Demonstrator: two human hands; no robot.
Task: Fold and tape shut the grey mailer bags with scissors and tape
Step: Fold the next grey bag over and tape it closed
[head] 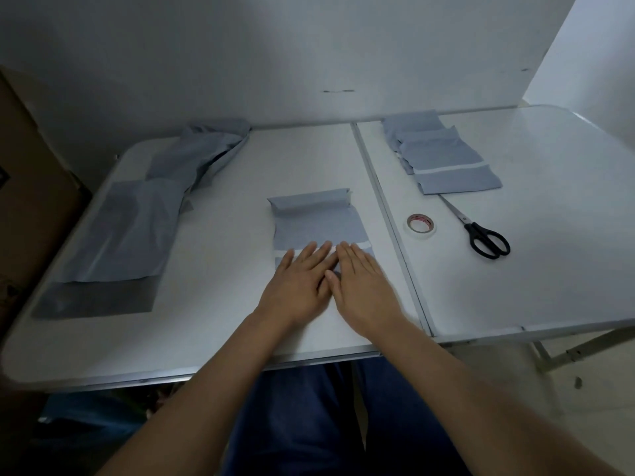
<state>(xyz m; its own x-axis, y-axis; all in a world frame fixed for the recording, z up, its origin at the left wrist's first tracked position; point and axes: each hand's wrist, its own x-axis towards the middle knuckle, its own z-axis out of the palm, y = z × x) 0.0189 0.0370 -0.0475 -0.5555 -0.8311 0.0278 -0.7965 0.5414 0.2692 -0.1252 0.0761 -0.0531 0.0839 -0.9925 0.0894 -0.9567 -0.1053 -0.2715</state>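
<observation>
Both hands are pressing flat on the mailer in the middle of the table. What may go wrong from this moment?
1. The far flap of the mailer stands half raised, so the fold may spring open when the left hand and right hand lift.
2. The tape and scissors lie to the right, apart from the mailer; reaching for them frees one hand, and the mailer may slide.
3. The scissors' tip lies against the mailer stack; picking the scissors up may disturb it.
</observation>
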